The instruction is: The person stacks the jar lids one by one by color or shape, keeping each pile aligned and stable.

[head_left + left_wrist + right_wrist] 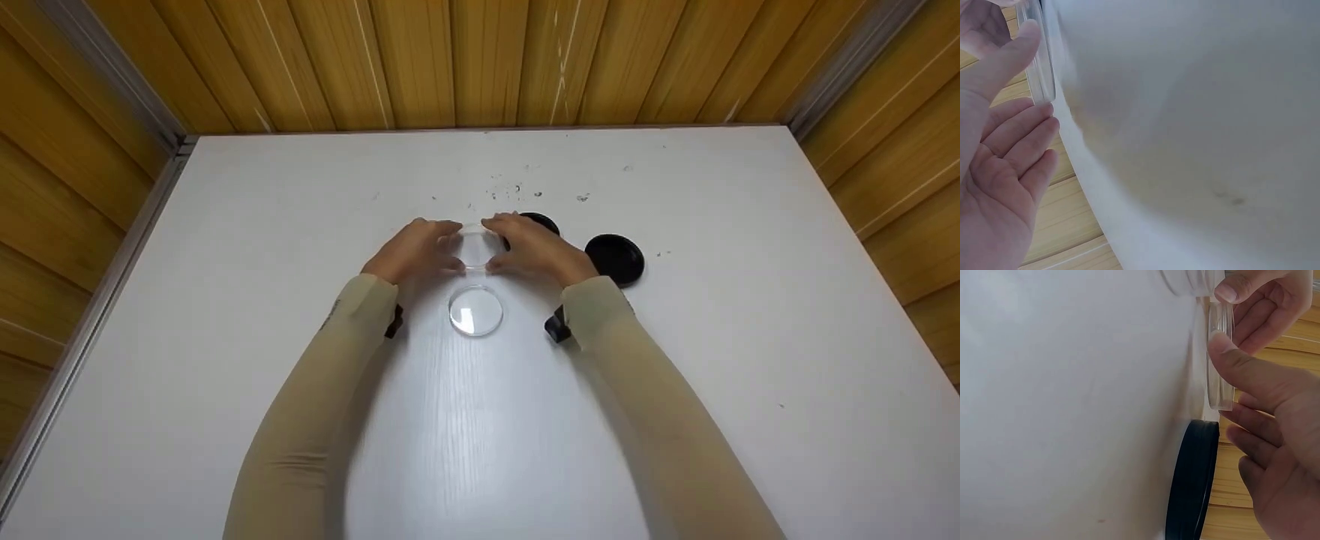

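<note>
Both hands are at a clear round petri dish (pixel 475 251) near the middle of the white table. My left hand (pixel 415 251) grips its left side, thumb on the near rim and fingertips at the far rim. From the opposite side my right hand (pixel 538 251) grips it the same way. In the right wrist view the dish (pixel 1220 379) is seen edge-on, close over the table, with layered rims. A second clear petri dish (pixel 475 310) lies flat just nearer to me, between the forearms.
Beside and behind the right hand are two round black dishes: one (pixel 614 259) lies right of the wrist, the other (pixel 541 220) is partly hidden by the hand. Small dark marks (pixel 517 189) dot the table beyond the hands. Wood-patterned panels (pixel 480 64) border the table.
</note>
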### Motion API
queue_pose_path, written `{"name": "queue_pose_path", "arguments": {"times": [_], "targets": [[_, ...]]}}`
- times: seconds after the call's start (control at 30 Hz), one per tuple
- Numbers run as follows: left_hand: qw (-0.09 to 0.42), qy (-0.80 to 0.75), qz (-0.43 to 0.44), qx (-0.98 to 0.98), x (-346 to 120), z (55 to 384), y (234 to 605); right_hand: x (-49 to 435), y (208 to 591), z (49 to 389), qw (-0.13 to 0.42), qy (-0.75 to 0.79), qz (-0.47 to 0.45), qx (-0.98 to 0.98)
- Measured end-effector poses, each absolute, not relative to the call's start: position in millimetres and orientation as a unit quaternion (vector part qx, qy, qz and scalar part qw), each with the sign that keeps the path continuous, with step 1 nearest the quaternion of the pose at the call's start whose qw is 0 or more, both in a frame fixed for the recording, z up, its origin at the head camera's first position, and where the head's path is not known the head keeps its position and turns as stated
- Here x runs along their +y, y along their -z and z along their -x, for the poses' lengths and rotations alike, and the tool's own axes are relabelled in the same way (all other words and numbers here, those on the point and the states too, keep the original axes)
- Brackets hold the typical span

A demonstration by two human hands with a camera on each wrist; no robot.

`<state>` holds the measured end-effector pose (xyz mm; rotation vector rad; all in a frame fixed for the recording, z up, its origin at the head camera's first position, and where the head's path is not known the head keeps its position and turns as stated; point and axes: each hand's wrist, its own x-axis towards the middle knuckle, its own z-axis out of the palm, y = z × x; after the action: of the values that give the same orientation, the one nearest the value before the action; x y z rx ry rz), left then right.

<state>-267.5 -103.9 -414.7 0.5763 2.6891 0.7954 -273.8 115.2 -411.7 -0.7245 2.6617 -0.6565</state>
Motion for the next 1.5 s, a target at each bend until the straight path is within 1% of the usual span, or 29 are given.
{"name": "queue_pose_path", "arguments": {"times": [0.2,0.6,0.9,1.27,1.5], "targets": [[0.136,-0.277,-0.190,0.932,-107,262,410,115,408,273,0.150,0.232,0.266,0.923],[0.124,-0.282,-0.212,0.928,-109,255,406,119,402,265,0.153,0.241,0.266,0.921],[0.129,-0.271,-0.221,0.928,-111,247,404,122,400,256,0.153,0.241,0.287,0.914],[0.118,-0.276,-0.242,0.923,-114,230,404,127,401,243,0.135,0.260,0.313,0.903],[0.101,-0.272,-0.264,0.920,-114,221,404,128,403,235,0.131,0.267,0.326,0.897]]}}
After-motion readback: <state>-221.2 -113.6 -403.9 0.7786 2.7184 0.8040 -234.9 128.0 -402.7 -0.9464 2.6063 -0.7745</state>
